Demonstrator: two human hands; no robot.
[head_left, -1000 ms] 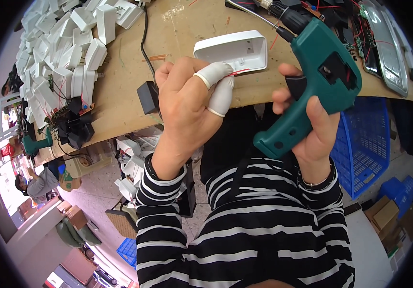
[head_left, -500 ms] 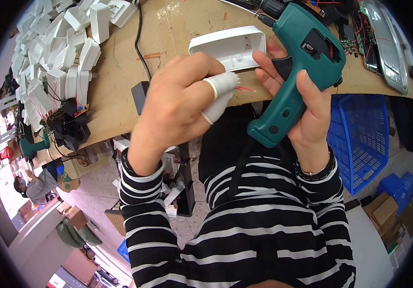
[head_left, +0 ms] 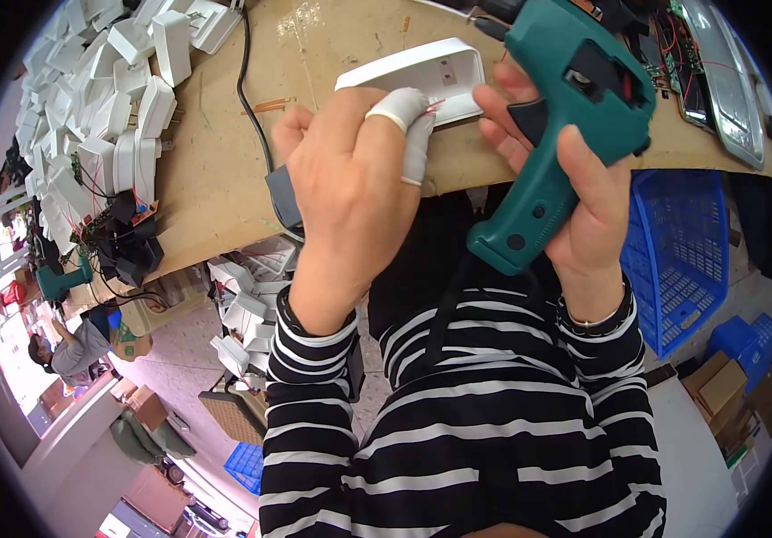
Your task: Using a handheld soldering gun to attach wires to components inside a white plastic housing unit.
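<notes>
My right hand (head_left: pixel 574 188) grips a green glue gun (head_left: pixel 565 117) by its handle, with the nozzle pointing up and left over the bench. My left hand (head_left: pixel 350 179) has white tape on two fingertips and rests on the near edge of a white plastic housing (head_left: pixel 426 72) lying open on the brown workbench (head_left: pixel 224 152). Thin red wires show between my left fingers and the housing. The two hands are close together, almost touching above the bench edge.
Several white plastic housings (head_left: pixel 108 108) are heaped at the bench's left. A black cable (head_left: pixel 251 99) runs to a small black box (head_left: pixel 284 197). A blue basket (head_left: pixel 686 260) stands at the right, cardboard boxes (head_left: pixel 727 386) below it. Another person (head_left: pixel 76 345) is far left.
Both hands have moved up and closer together. The glue gun has swung toward the white housing, and my left hand now covers the housing's near edge.
</notes>
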